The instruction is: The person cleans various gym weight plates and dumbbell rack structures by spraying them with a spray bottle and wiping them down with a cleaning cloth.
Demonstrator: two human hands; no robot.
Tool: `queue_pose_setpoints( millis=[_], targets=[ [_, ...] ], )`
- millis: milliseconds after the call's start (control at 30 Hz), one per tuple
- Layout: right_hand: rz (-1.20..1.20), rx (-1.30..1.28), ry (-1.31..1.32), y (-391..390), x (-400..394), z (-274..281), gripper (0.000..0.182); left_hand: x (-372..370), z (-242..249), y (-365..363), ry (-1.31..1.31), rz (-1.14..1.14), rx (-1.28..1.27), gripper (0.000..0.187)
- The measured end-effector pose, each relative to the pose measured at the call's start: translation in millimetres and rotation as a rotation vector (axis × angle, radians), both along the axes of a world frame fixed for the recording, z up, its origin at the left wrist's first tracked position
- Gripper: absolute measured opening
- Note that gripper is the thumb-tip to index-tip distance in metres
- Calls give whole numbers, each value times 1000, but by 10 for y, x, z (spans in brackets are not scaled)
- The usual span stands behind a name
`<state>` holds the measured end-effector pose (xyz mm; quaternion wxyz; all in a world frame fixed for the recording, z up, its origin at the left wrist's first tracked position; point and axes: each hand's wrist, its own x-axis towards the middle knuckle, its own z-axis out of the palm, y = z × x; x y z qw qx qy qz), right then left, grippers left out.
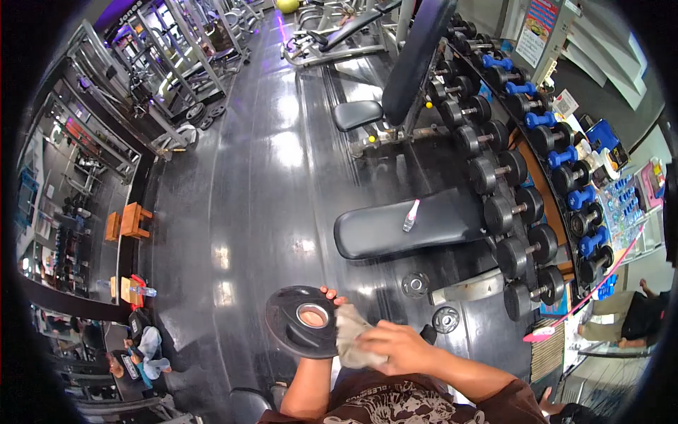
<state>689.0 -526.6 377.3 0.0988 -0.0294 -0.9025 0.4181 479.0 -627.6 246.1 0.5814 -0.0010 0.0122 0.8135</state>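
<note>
A black weight plate [286, 331] with a metal-ringed centre hole is held up in front of my body. My left hand [334, 295] supports it from underneath, its fingertips curled over the far right rim; part of the palm shows through the hole. In my right hand [395, 345] is a bunched beige cloth [353, 336], pressed against the plate's right edge. Beyond them, a small clear bottle with a pink top [410, 216] lies on a black padded bench [385, 230].
Two small weight plates [415, 285] [445, 320] lie on the floor beside the bench. A rack of black dumbbells [521, 208] and blue dumbbells [563, 157] runs along the right. Wooden steps [135, 220] stand by the left mirror. Another person [628, 314] is at the far right.
</note>
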Motion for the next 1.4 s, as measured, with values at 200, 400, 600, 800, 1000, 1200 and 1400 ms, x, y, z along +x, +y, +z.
queue_pose_setpoints(
  millis=[200,400,600,800,1000,1200,1400],
  targets=[
    [-386,-517,-9,5,158,-149,60,396,-1069,-362,114,129,-289,47],
    [-386,-733,-125,438,1021,-988,45,1177,-427,-63,475,29,-1152,35],
    [-668,-1020,-433,805,2143,-2516,40,1683,-1337,-257,566,-395,-969,47],
    [-776,-941,-478,1087,2748,-3852,41,2507,-2727,125,479,-473,-1135,44],
    [-957,-849,-675,1285,2916,-5343,46,2796,-4274,261,354,-452,-1115,43],
    [-985,-1134,-634,1652,2821,-6804,41,2609,-5524,681,488,-525,-1149,45],
    [-925,-661,-705,2078,2542,-7777,45,2436,-6686,1250,827,-587,-1264,41]
  ],
)
